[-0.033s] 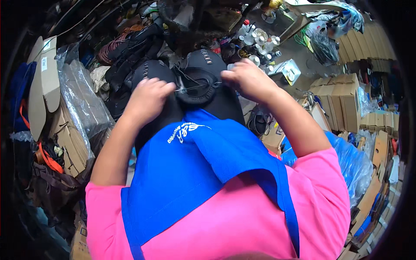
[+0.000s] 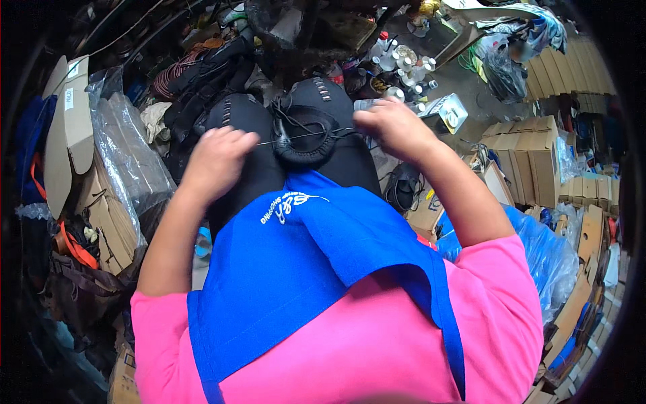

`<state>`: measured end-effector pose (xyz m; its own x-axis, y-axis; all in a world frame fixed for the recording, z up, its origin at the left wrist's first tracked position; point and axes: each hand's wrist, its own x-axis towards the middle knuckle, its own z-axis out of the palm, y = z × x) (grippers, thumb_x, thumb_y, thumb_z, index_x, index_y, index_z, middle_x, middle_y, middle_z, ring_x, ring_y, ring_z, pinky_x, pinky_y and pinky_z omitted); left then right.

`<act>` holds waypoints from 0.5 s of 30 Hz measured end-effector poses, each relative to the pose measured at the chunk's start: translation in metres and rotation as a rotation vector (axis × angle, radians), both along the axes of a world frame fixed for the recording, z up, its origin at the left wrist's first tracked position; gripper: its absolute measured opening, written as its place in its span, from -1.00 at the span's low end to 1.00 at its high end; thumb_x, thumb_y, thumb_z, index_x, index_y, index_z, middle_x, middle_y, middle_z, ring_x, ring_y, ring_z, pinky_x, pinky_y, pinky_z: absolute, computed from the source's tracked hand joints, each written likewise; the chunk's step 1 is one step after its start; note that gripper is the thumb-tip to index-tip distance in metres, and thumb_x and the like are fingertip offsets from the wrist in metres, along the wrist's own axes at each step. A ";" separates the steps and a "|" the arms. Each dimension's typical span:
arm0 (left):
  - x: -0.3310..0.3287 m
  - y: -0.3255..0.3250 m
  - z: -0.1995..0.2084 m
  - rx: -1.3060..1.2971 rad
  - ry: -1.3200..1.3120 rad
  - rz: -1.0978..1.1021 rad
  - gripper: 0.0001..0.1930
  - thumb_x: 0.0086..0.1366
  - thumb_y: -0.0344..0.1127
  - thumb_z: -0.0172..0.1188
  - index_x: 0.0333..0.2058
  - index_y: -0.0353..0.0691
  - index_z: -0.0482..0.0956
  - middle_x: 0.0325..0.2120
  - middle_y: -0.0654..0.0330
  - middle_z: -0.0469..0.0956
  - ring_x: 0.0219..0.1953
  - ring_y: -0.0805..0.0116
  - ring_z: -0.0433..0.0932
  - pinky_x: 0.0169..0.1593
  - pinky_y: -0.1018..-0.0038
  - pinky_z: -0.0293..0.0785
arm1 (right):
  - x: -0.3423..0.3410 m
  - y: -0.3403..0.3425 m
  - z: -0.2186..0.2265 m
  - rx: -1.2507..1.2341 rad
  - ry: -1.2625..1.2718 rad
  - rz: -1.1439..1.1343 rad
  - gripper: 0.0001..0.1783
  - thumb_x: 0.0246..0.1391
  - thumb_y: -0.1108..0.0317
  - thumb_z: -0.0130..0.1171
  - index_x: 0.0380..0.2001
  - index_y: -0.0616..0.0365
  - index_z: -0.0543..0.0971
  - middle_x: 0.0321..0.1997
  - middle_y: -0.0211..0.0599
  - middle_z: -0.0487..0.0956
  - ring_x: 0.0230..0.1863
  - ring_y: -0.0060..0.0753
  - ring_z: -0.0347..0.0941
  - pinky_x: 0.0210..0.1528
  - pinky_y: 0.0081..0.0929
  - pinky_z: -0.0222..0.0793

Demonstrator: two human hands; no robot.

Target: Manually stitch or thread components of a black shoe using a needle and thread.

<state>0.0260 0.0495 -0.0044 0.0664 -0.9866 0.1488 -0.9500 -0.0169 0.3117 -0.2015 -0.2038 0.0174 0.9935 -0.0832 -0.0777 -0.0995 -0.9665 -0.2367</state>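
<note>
A black shoe (image 2: 304, 156) rests between my knees, its padded opening facing up and loose black laces lying over it. A thin dark thread (image 2: 308, 135) stretches taut across the shoe opening from one hand to the other. My left hand (image 2: 221, 160), left of the shoe, is closed on one end of the thread. On the other side my right hand (image 2: 396, 128) grips the opposite end, with its fingers curled. Any tool inside either fist is hidden. A blue apron (image 2: 289, 256) covers my lap below the shoe.
Several small bottles (image 2: 404, 62) stand beyond my right hand, near a white box (image 2: 447, 113). Cardboard stacks (image 2: 518, 151) line the right side. Plastic-wrapped cardboard (image 2: 128, 148) leans at the left. A black shoe (image 2: 404, 188) lies beside my right knee.
My hands have drawn farther apart, the left moving left and slightly toward me, the right a little to the right. A longer stretch of thread now spans the shoe.
</note>
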 end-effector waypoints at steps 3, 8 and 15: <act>0.026 0.045 0.005 -0.124 0.240 0.292 -0.89 0.12 -0.53 0.12 -0.35 -0.25 0.52 -0.50 0.17 0.51 -0.44 0.27 0.48 -0.34 0.45 0.37 | -0.024 -0.013 0.007 0.443 0.012 -0.468 -0.96 0.05 0.38 0.17 -0.41 0.06 0.54 -0.54 -0.42 0.46 -0.43 -0.62 0.37 -0.32 -0.52 0.25; 0.035 0.018 0.038 -0.411 1.371 0.258 -0.94 0.22 -0.45 0.17 -0.35 -0.30 0.53 -0.45 0.28 0.53 -0.41 0.60 0.42 -0.31 0.66 0.29 | 0.015 0.004 0.008 1.595 -0.449 -0.685 -0.77 0.14 0.24 0.17 -0.23 0.16 0.55 -0.24 -0.38 0.57 -0.22 -0.53 0.47 -0.07 -0.46 0.39; -0.014 -0.011 0.069 -0.026 1.979 -0.309 -0.75 0.30 -0.20 0.14 -0.35 -0.31 0.47 -0.44 0.18 0.52 -0.37 0.34 0.53 -0.28 0.47 0.48 | 0.046 0.024 0.006 2.215 -0.189 0.126 -0.69 0.26 0.04 -0.04 -0.35 0.05 0.43 -0.42 -0.31 0.51 -0.41 -0.49 0.37 -0.23 -0.43 0.31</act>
